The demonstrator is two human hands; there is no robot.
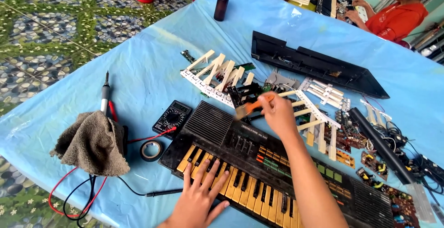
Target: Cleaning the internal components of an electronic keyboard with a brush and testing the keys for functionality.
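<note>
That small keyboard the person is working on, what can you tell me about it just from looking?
The keyboard is a compact black electronic one lying flat and slanted on the blue table cover. Its white keys look yellowed, with black keys between them. A ribbed speaker grille sits at each end, and the middle panel has sliders and rows of orange and green buttons. It looks worn and dusty. The left hand presses on the keys, while the right hand holds an orange-handled brush over its top edge.

Keyboard (259, 163) lying on table (152, 70); multimeter (172, 117) and tape roll (151, 150) sitting left of it, rag (95, 142) farther left, key strips (215, 75) lying behind
</note>
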